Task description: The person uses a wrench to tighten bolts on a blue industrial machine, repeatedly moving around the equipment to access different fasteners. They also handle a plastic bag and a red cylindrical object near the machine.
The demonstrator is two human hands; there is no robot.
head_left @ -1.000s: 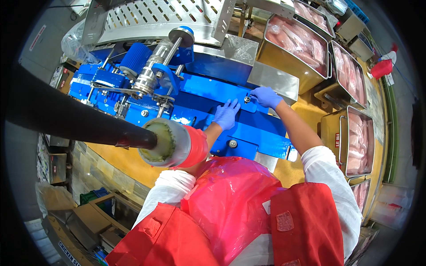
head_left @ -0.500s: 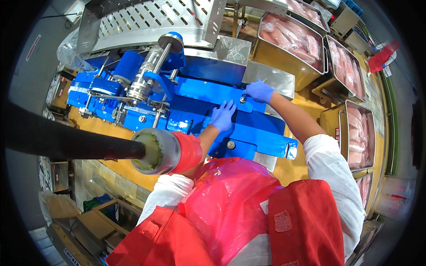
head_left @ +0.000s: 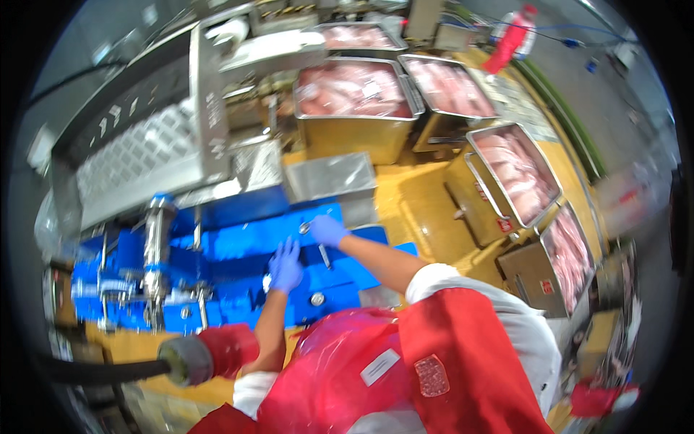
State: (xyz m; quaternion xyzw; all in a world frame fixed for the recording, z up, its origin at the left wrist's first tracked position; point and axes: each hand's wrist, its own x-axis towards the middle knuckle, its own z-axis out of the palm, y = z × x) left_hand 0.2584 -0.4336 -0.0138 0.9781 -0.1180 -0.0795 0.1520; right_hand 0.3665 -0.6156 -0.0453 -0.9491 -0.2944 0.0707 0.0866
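My left hand (head_left: 286, 266), in a blue-purple glove, lies with its fingers spread on the flat blue plates of a machine (head_left: 238, 242). To its right, my gloved right hand (head_left: 329, 231) has its fingers drawn together at a round metal knob (head_left: 304, 227) on the upper blue plate. Its fingertips are blurred but appear to grip the knob. Between the hands and slightly nearer, a thin metal piece (head_left: 324, 257) shows on the blue surface. A second round metal fastener (head_left: 316, 298) sits on the near plate.
Metal rollers (head_left: 157, 246) stand on the machine's left part. Behind it is a perforated steel tray (head_left: 137, 159). Meat-filled steel bins (head_left: 354, 116) stand at the back and right on a yellow floor (head_left: 416, 195). A black hose (head_left: 108, 370) crosses at lower left. Another person (head_left: 512, 40) is far right.
The whole view has swung toward the right, so the machine lies further left and more bins show. Both hands remain at about the same places on the blue plates.
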